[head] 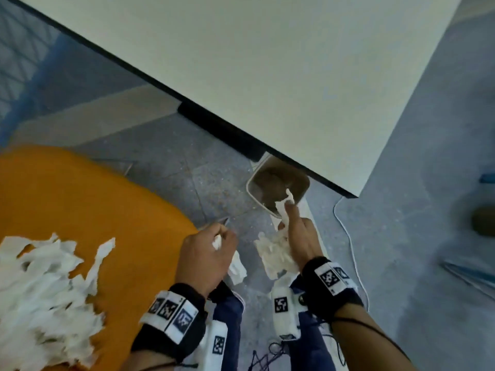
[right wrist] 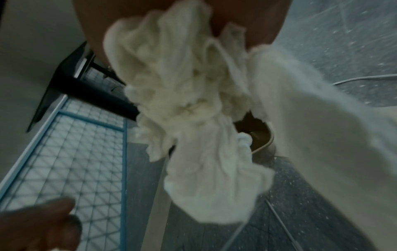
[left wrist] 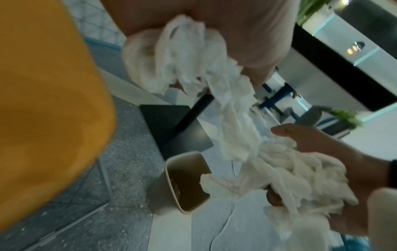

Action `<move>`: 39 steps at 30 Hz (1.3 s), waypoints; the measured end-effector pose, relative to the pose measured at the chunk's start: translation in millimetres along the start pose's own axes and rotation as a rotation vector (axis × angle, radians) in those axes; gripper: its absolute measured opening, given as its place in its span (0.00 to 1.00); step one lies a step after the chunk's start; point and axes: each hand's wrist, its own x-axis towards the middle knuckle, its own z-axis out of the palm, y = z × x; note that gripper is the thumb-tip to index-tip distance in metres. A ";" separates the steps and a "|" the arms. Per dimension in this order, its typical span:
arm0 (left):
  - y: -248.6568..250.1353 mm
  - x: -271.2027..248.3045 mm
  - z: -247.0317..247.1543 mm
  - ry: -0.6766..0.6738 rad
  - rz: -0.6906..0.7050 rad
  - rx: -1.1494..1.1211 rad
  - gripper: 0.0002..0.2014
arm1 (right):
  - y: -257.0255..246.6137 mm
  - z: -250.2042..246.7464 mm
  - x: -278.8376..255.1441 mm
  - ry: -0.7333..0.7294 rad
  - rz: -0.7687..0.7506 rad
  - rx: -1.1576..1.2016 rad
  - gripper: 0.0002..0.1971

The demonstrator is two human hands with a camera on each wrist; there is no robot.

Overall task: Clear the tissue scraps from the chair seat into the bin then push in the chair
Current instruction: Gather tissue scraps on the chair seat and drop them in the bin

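Head view | right hand [head: 300, 236] clutched tissue wad [head: 276, 254] just near of bin [head: 278, 188] (nearer hand) | left hand [head: 206, 253] gripped scraps [head: 235, 266], farther left

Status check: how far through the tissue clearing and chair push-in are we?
Partway. Done: nothing is clearly in the bin yet; its inside looks dark. In hand: the right hand grips a wad of tissue near the bin's rim, and the left hand grips a smaller wad. Left: a large heap of tissue scraps lies on the orange chair seat, and the chair is not pushed in.
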 end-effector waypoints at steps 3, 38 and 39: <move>28.8 16.3 51.2 -0.066 0.040 0.103 0.23 | 10.5 -39.3 26.5 0.017 0.001 -0.060 0.33; -92.9 236.4 301.2 -0.269 0.070 0.404 0.24 | 95.9 9.5 325.7 -0.304 -0.166 -0.031 0.36; -95.2 235.4 300.7 -0.295 0.066 0.392 0.25 | 98.6 9.7 327.2 -0.319 -0.152 -0.076 0.39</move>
